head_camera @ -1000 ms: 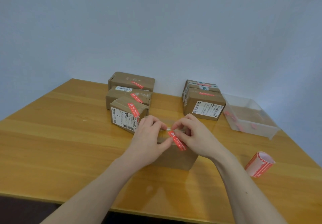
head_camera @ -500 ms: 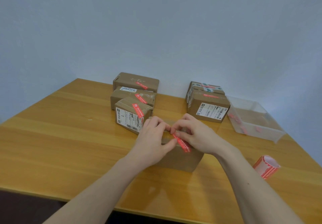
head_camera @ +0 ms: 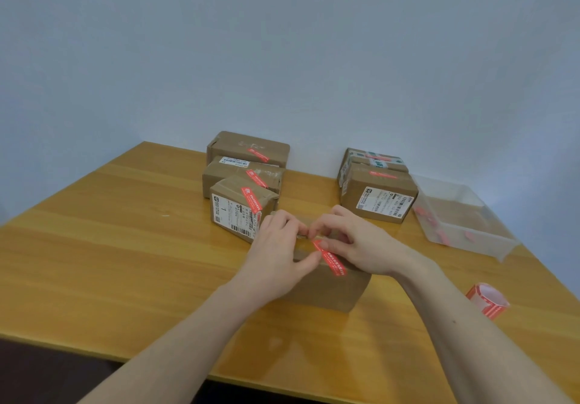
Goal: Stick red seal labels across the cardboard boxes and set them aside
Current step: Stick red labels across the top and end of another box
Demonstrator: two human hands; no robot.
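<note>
A plain cardboard box [head_camera: 332,290] sits at the table's middle, under both my hands. A red seal label [head_camera: 332,261] runs slantwise from its top down over the near top edge. My left hand [head_camera: 277,254] grips the box, its fingers curled over the top and its thumb against the front beside the label. My right hand [head_camera: 361,243] pinches the label's upper end between forefinger and thumb. The fingertips of both hands meet on the box top and hide that end of the label.
Three sealed boxes [head_camera: 248,206] stand in a row behind on the left, two more [head_camera: 378,198] at the back right. A clear plastic bin [head_camera: 461,218] holding red scraps is at the right. A roll of red labels [head_camera: 486,300] lies near the right edge.
The label has come down onto the box and lies flatter across its edge. Both hands stay on the box and have closed in over the label's upper end.
</note>
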